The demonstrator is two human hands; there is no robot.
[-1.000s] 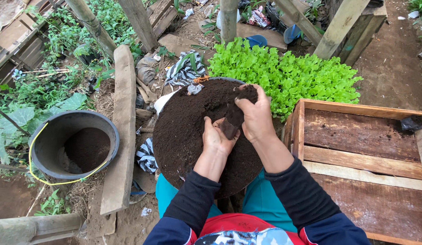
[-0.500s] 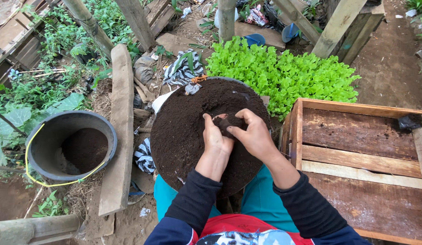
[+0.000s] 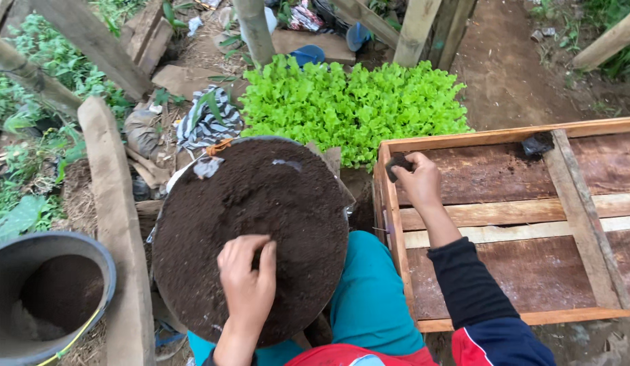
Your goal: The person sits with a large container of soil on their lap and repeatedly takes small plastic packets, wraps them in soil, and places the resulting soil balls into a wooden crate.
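Crate [image 3: 525,271]: wooden, shallow, reddish-brown slatted floor with pale rails, on the right of the view; one small dark lump [image 3: 537,144] lies in its far corner.

Seedlings [image 3: 352,108]: dense bright-green patch on the ground beyond the crate and the basin.

Basin [image 3: 250,230]: round, heaped level with dark soil, resting on the person's lap over teal trousers, just left of the crate.

Bucket [image 3: 47,298]: dark, round, lower left, partly filled with soil, well apart from the basin; a weathered plank [image 3: 115,224] stands between them.

Striped cloth [image 3: 206,122]: black and white, crumpled on the ground behind the basin.

Left hand [image 3: 247,281]: palm down on the soil at the near side of the basin, fingers curled with tips dug into the surface.

Right hand [image 3: 418,181]: over the near-left corner of the crate, fingers and thumb closed around a soil block [image 3: 397,165].

Soil block: small, dark, held at the fingertips just above the crate's left rail.
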